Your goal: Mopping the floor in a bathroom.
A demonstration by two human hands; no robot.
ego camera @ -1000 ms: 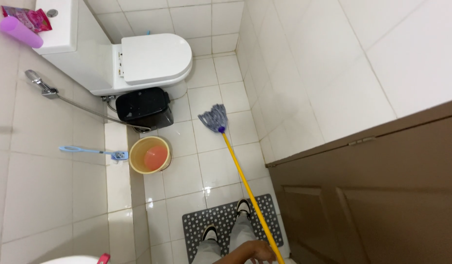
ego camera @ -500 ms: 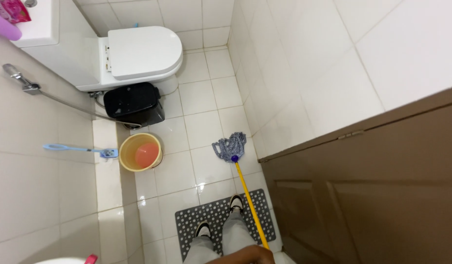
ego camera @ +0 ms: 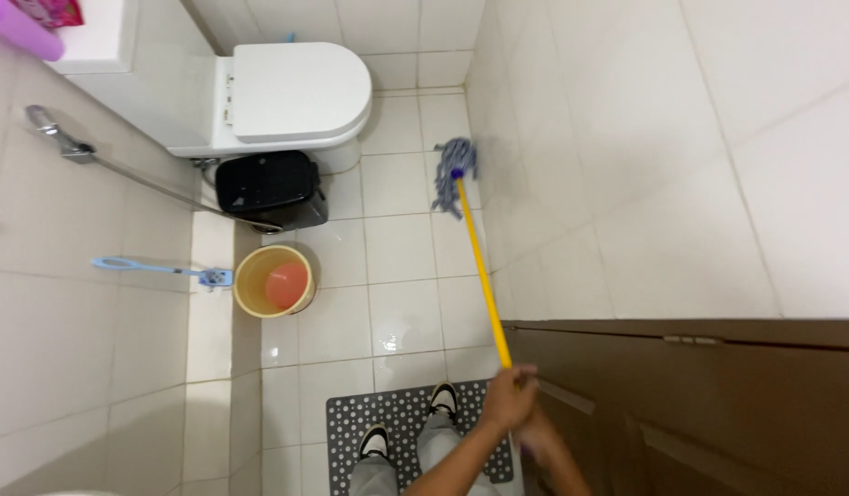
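My left hand [ego camera: 509,400] is clamped on the yellow mop handle [ego camera: 480,274]; right hand [ego camera: 540,439] just below, blurred, prob. gripping too. I'm standing on the dotted mat [ego camera: 346,425]. Mop head [ego camera: 455,172] on floor tiles by right wall, w/ bucket [ego camera: 273,281] and toilet [ego camera: 291,95] further left.

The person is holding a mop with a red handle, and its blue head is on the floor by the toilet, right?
Not quite: the handle is yellow, not red. The head view shows both hands, left hand and right hand, gripping the mop, and its blue head does rest on the tiled floor beside the toilet.
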